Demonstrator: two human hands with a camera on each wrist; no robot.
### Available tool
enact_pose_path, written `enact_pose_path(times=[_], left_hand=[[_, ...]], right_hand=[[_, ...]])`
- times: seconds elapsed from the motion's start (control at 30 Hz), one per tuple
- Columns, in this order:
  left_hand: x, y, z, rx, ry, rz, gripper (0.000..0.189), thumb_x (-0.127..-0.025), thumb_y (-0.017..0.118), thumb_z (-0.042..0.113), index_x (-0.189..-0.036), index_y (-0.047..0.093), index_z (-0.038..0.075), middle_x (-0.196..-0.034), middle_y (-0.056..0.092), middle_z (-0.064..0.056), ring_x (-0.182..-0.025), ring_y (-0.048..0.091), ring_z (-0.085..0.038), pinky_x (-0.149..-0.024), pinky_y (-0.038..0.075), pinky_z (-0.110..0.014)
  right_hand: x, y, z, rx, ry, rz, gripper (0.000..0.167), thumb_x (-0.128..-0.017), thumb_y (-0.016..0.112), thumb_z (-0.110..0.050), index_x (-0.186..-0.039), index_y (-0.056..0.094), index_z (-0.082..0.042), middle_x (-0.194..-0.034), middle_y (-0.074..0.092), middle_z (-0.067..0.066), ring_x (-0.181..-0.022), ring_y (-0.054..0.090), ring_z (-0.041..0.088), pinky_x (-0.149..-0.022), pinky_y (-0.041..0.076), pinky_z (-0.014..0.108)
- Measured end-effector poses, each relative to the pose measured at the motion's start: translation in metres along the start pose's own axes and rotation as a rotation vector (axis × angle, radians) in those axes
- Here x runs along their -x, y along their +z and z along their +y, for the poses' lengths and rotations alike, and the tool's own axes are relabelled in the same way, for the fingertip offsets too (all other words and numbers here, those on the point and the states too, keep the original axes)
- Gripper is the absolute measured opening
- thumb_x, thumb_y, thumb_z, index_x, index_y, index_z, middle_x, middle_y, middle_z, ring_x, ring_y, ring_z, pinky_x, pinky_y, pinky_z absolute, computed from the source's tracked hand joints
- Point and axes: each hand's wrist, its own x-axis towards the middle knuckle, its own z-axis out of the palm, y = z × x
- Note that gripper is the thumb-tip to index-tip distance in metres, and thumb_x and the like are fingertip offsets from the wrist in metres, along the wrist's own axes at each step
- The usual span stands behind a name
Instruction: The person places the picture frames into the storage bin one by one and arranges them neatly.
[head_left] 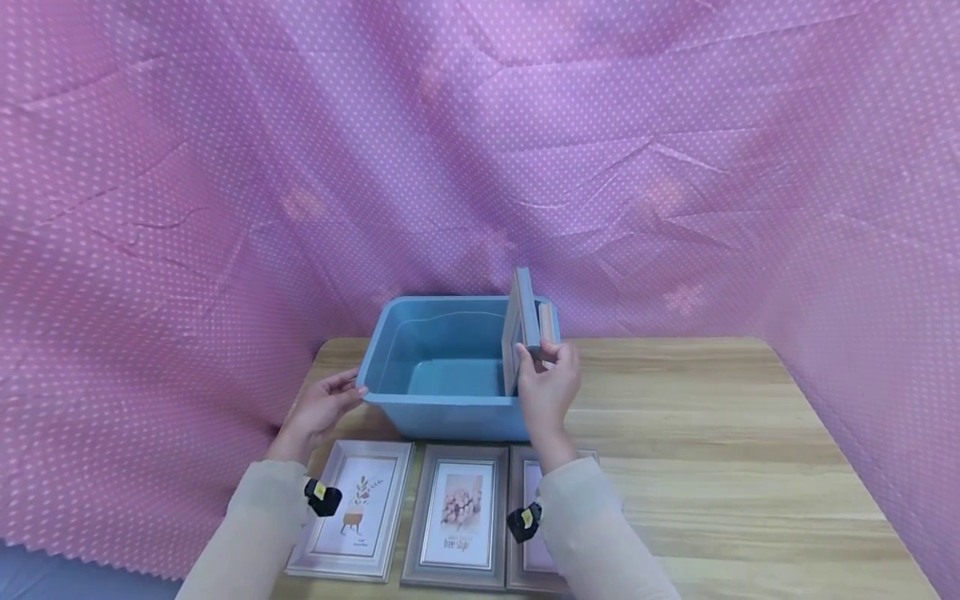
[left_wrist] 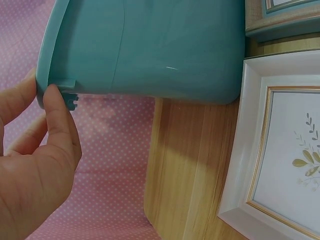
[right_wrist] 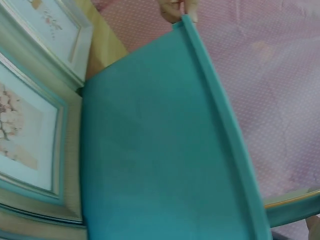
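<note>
I find the blue bin (head_left: 438, 401) standing at the table's (head_left: 720, 450) far edge, close to its far left corner. The left hand (head_left: 326, 408) grips the bin's rim at the near left corner; the left wrist view shows its thumb and fingers on either side of the lip. The right hand (head_left: 551, 387) pinches the near edge of an upright photo frame (head_left: 527, 308) over the bin's right end. This frame rises above the rim, its lower part inside the bin. Just right of it stands a second upright frame (head_left: 548, 321); I cannot tell whether the fingers touch that one.

Three further frames lie face up in a row between the bin and my viewpoint. The white frame (head_left: 360, 504), with a potted-plant print, is nearest the table's left edge. The middle frame (head_left: 457, 512) bears a flower print. The right-hand frame (head_left: 531, 487) is partly covered by the right forearm. A pink dotted curtain (head_left: 600, 167) hangs beyond the table's far edge.
</note>
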Motion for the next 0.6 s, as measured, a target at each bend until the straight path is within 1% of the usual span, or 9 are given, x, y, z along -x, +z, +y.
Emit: enact_pose_path(times=[0.1, 0.2, 0.33, 0.5, 0.6], left_hand=[[-0.001, 0.000, 0.000, 0.001, 0.005, -0.008, 0.053, -0.093, 0.060, 0.002, -0.140, 0.038, -0.006, -0.133, 0.044, -0.031, -0.094, 0.061, -0.007, -0.099, 0.046, -0.033], [0.000, 0.000, 0.000, -0.001, 0.006, -0.012, 0.053, -0.093, 0.059, 0.003, -0.140, 0.037, -0.006, -0.133, 0.043, -0.031, -0.096, 0.060, -0.008, -0.099, 0.045, -0.034], [0.000, 0.000, 0.002, -0.015, 0.003, -0.014, 0.054, -0.093, 0.060, 0.005, -0.141, 0.037, -0.005, -0.134, 0.043, -0.030, -0.100, 0.060, -0.011, -0.098, 0.046, -0.031], [0.001, -0.001, 0.002, -0.035, 0.002, -0.021, 0.054, -0.094, 0.060, 0.008, -0.142, 0.037, -0.004, -0.135, 0.043, -0.028, -0.105, 0.058, -0.014, -0.100, 0.044, -0.032], [0.001, -0.001, 0.001, -0.037, 0.003, -0.025, 0.053, -0.095, 0.059, 0.008, -0.142, 0.037, -0.003, -0.136, 0.043, -0.028, -0.109, 0.057, -0.016, -0.100, 0.044, -0.031]], right_hand=[[0.004, 0.000, 0.007, 0.016, 0.003, -0.002, 0.028, -0.079, 0.077, -0.006, -0.094, 0.055, 0.004, -0.096, 0.057, 0.013, -0.085, 0.060, 0.024, -0.071, 0.059, 0.035], [0.007, 0.000, 0.012, 0.027, 0.006, -0.013, 0.028, -0.080, 0.077, -0.006, -0.095, 0.056, 0.003, -0.096, 0.057, 0.013, -0.084, 0.061, 0.023, -0.070, 0.059, 0.038], [0.010, -0.001, 0.015, 0.061, 0.006, -0.031, 0.027, -0.081, 0.076, -0.008, -0.096, 0.057, 0.002, -0.096, 0.056, 0.011, -0.082, 0.061, 0.021, -0.068, 0.059, 0.034], [0.014, -0.001, 0.018, 0.108, 0.013, -0.045, 0.028, -0.081, 0.076, -0.010, -0.098, 0.058, 0.002, -0.094, 0.055, 0.011, -0.081, 0.060, 0.020, -0.069, 0.058, 0.027], [0.015, -0.001, 0.019, 0.129, 0.006, -0.041, 0.028, -0.080, 0.077, -0.009, -0.096, 0.058, 0.002, -0.092, 0.055, 0.011, -0.081, 0.060, 0.022, -0.069, 0.058, 0.027]])
